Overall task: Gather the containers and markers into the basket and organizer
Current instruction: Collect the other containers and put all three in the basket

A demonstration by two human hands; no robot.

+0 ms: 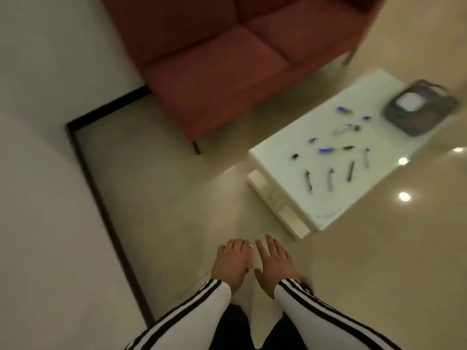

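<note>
While markers (pixel 350 171) lie on the far-right table (pixel 290 183), left hand (pixel 233 261) and right hand (pixel 274 265) extend palms-down, fingers spread, empty.

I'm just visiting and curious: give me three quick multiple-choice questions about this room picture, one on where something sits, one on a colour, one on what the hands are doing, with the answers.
1. Where does the dark basket sit?
A. On the sofa
B. At the far end of the white table
C. On the floor by the wall

2. What colour is the sofa?
A. Dark red
B. Green
C. Grey

3. What state are the person's hands in?
A. Both gripping markers
B. One carrying the basket
C. Both open and holding nothing

Answers:
1 B: the basket rests on the far end of the white table, beyond the scattered markers.
2 A: the sofa cushions are dark red.
3 C: the left hand and right hand hover over the floor with fingers spread, away from the table.
</note>
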